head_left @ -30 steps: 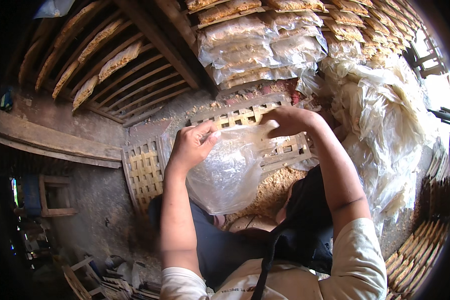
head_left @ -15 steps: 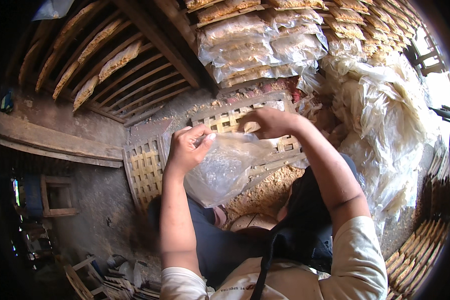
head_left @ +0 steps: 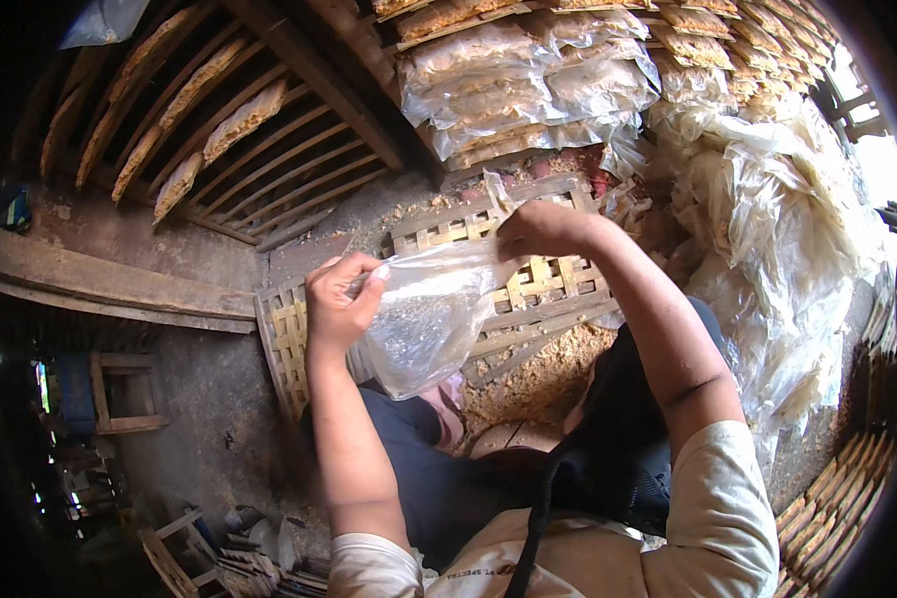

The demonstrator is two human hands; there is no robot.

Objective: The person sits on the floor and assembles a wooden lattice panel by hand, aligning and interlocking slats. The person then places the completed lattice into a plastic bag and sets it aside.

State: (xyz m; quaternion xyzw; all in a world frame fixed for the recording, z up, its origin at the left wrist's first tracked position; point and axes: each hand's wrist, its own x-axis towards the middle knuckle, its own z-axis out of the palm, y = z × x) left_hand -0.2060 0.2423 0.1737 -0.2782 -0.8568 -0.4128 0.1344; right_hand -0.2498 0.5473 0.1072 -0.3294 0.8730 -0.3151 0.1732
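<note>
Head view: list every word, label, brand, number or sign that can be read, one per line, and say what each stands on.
Shirt: small dark lettering across the front, near the picture's lower edge; its wording is left uncopied here.
Clear plastic in the left hand: no lettering can be made out.
Plastic heap and wrapped slabs: none can be made out.

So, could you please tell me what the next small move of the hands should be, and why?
I would probably draw the right hand slightly farther from the left hand to straighten the plastic: both hands appear to grip its upper edge, yet it looks creased between them, and its lower part hangs loose.
</note>
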